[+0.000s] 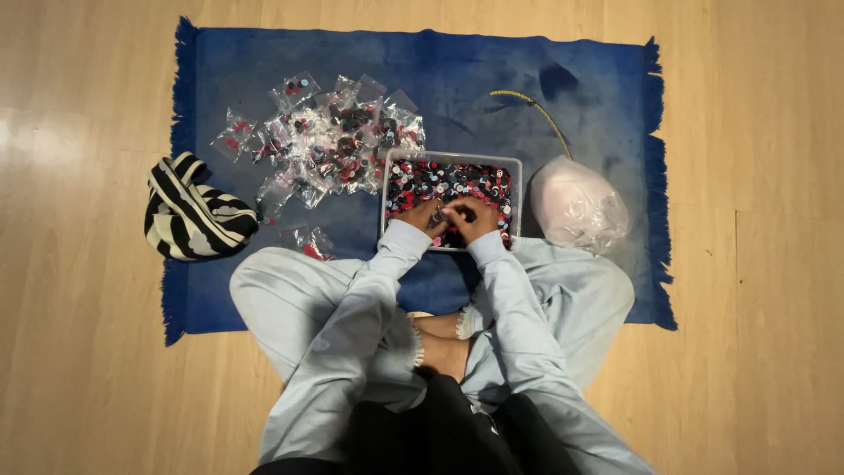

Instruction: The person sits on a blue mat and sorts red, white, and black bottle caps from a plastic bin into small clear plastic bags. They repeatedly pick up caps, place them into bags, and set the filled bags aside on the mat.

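1. Clear plastic tub (519, 189) of red, black and white buttons (444, 179) sits on blue fringed mat (492, 66), straight ahead of the crossed legs; long axis runs left-right.
2. Left hand (424, 216) and right hand (475, 217) both in tub's near half, touching each other, equally near the buttons.
3. Fingers curled together over the buttons; whether they pinch any, cannot tell.
4. Pile of small filled clear bags (325, 141) lies far-left of tub, nearer left hand.
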